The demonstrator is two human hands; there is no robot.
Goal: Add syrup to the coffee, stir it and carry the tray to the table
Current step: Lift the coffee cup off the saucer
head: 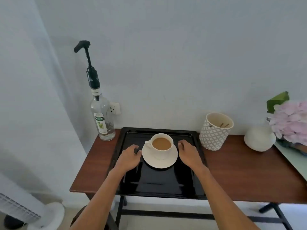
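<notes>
Coffee (161,143) filled a white cup (162,146) that stood on a saucer (159,159) in the far half of a black tray (159,183), and the tray lay on the wooden bench (240,171), its near edge just over the bench's front. Both hands rested palm-down on the tray floor, the left hand (130,157) just left of the saucer and the right hand (189,154) just right of it. The fingers of each were loosely curled and grasped nothing; they seemed placed to flank the saucer, perhaps to steady or centre it so the cup would ride safely once the tray was lifted.

The syrup bottle (103,120) with its tall pump (82,45) stood at the far left corner of the bench, apart from the tray, its spout pointing away from the cup. A patterned paper cup (215,131) to the right of the tray held what looked like wooden stirrers (224,125), within easy reach of the right hand. A white vase (259,138) with pink flowers (290,122) stood further right. Syrup and stirring appeared not yet done.
</notes>
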